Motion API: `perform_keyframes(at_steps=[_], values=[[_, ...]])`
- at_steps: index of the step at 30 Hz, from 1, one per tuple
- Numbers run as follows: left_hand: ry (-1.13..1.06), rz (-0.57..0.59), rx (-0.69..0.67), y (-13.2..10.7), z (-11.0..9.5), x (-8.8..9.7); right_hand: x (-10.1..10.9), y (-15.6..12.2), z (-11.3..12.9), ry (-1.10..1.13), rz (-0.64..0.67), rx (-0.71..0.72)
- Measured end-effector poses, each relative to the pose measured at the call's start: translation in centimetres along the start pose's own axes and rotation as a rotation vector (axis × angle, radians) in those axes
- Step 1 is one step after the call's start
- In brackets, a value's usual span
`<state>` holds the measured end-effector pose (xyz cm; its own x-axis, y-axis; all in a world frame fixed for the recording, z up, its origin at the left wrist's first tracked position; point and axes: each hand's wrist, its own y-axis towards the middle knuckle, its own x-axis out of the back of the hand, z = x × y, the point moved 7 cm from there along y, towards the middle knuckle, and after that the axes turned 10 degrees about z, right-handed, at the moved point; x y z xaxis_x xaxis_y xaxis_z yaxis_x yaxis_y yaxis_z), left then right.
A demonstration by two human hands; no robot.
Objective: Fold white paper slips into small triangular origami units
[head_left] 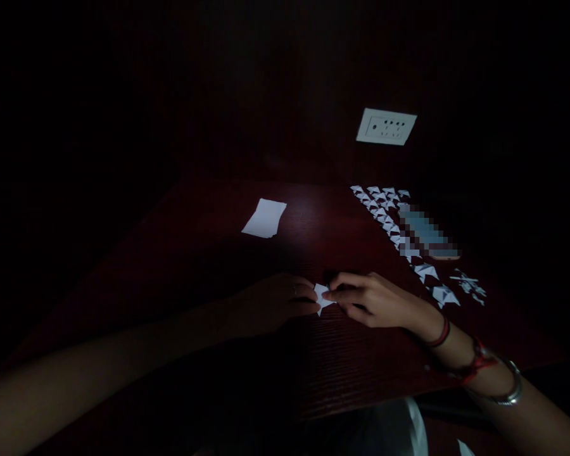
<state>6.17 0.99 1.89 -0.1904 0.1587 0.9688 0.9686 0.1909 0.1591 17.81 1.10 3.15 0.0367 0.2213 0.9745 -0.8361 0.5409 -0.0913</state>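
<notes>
A small folded piece of white paper [321,295] lies on the dark red table between my hands, with points sticking out at its edges. My left hand [278,297], in deep shadow with a ring on one finger, grips its left side. From the other side my right hand [377,300] presses the paper with its fingertips, the fingers closed. Parts of the paper are hidden under my fingers. Several finished-looking folded paper shapes [384,216] stand in rows to the right, and two larger-looking ones [444,296] lie nearer to my right wrist.
Flat white paper sheets [265,218] lie stacked beyond my left hand. A phone [427,231], blurred by pixels, rests beside the folded rows. Small paper scraps [470,284] are heaped at the right. A wall socket [386,126] sits above the dark red table [209,234].
</notes>
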Motion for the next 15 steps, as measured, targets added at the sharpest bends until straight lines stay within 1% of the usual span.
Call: perform_keyframes(at_steps=[4, 8, 12, 15], values=[[0.009, 0.030, 0.016, -0.08, 0.17, -0.43, -0.04, -0.11, -0.07, -0.107, 0.007, -0.027], [-0.001, 0.017, 0.022, -0.12, 0.15, -0.45, -0.07, -0.29, -0.26, -0.126, -0.028, -0.021], [-0.014, 0.019, 0.023, -0.04, 0.00, -0.24, -0.15, -0.33, -0.32, -0.068, -0.048, 0.014], [0.008, 0.028, 0.028, -0.02, -0.14, -0.22, 0.06, -0.32, -0.70, 0.066, -0.068, 0.037]])
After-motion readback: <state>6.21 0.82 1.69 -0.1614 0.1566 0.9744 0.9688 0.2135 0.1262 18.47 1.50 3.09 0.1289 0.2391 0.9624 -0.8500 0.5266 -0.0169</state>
